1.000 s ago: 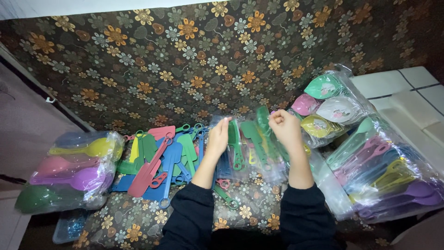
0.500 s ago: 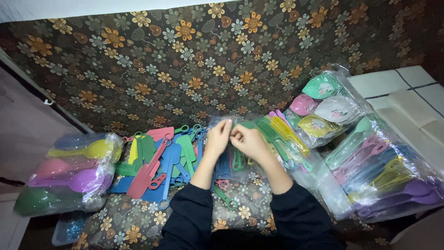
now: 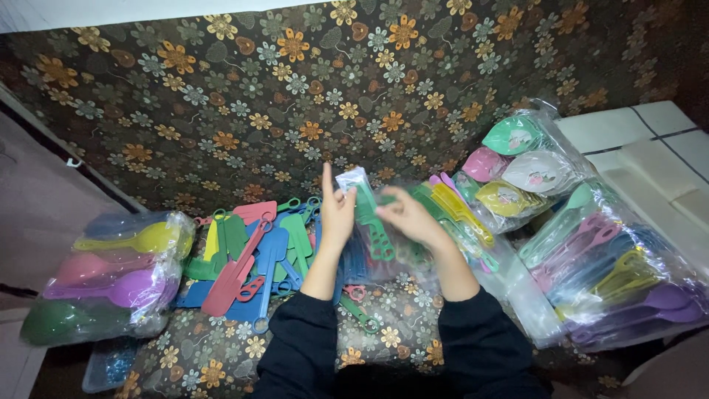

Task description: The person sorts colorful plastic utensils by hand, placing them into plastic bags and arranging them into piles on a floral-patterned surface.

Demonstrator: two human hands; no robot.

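One broad floral cloth (image 3: 221,96) — brown, with orange and grey flowers — covers the surface and rises behind everything. Right of centre lie big clear bags of long plastic spoons (image 3: 613,273), and above them bagged bowl-shaped scoops (image 3: 524,159). At far left sits another bag of ladles (image 3: 111,273). Between them spreads a loose pile of flat spatulas (image 3: 255,258) in blue, red and green. Over that pile, the left hand (image 3: 336,214) pinches the top of a small clear bag (image 3: 358,188) holding a green comb-like tool (image 3: 373,225), index finger raised. The right hand (image 3: 410,216) grips the same bag from the other side, fingers curled.
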